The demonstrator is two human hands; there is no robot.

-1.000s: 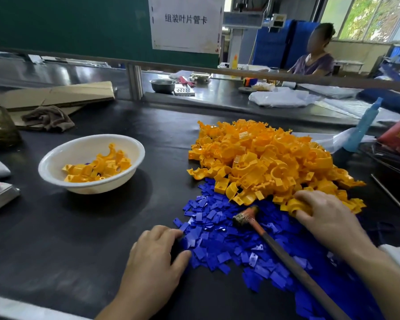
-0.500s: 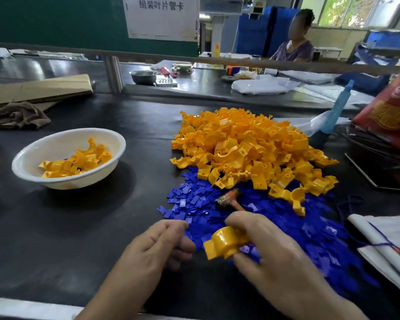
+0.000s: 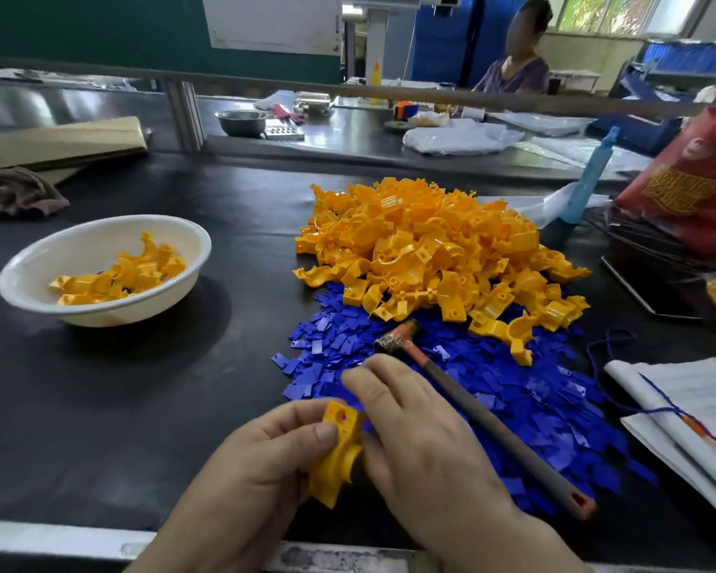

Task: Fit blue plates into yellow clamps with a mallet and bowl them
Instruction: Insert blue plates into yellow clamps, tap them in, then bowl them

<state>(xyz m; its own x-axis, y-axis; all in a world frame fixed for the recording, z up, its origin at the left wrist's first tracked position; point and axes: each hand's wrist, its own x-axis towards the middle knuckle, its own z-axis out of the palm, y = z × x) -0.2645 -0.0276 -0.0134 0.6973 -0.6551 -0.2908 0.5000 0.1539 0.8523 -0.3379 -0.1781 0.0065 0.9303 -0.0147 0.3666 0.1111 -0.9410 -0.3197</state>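
Now left hand pinches yellow clamp beside right hand

left hand gripping clamp, mallet on blue plates

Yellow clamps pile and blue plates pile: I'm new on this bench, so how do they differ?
The yellow clamps are curved, chunky pieces heaped high; the blue plates are small flat rectangles spread thin. The yellow clamps lie farther back, the blue plates nearer, with the mallet resting on them. Both lie loose on the black table, edges meeting.
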